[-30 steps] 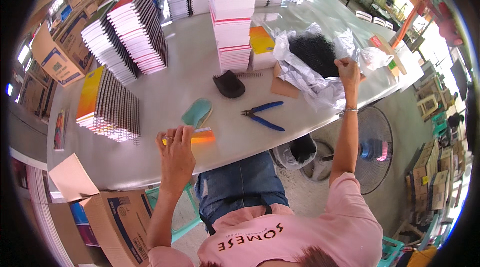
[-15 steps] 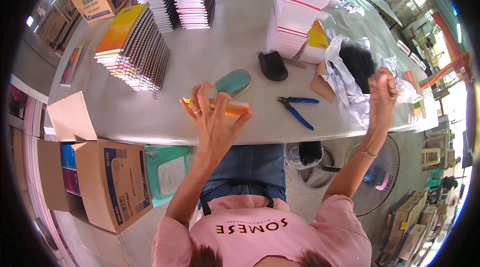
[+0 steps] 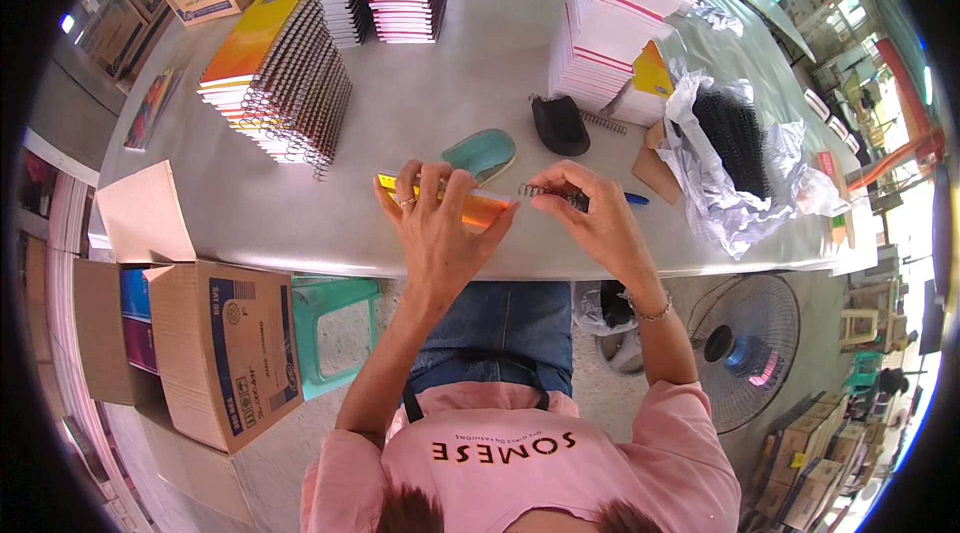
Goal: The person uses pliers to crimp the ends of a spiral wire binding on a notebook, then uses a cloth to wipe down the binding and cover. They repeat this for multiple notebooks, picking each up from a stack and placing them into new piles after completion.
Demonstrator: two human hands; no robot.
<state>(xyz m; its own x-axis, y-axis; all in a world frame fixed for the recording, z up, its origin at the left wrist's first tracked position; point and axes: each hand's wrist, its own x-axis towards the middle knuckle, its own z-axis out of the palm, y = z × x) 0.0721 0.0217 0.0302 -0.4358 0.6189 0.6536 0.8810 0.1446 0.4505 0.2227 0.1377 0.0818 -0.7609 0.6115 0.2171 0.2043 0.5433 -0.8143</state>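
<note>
A: Hidden near the orange notebook (image 3: 470, 208)?
B: Most of its cover, under the left hand (image 3: 437, 228). Blue-handled tool (image 3: 630, 198) right of it: jaws behind the right hand (image 3: 590, 218).

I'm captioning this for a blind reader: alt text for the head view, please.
A person at a grey table holds an orange notebook with the left hand while the right hand fits a black wire spiral to it.

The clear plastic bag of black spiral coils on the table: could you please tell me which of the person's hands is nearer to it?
Right. The right hand sits just left of the bag of black coils, pinching a wire coil; the left hand, on the orange notebook, is farther away.
</note>
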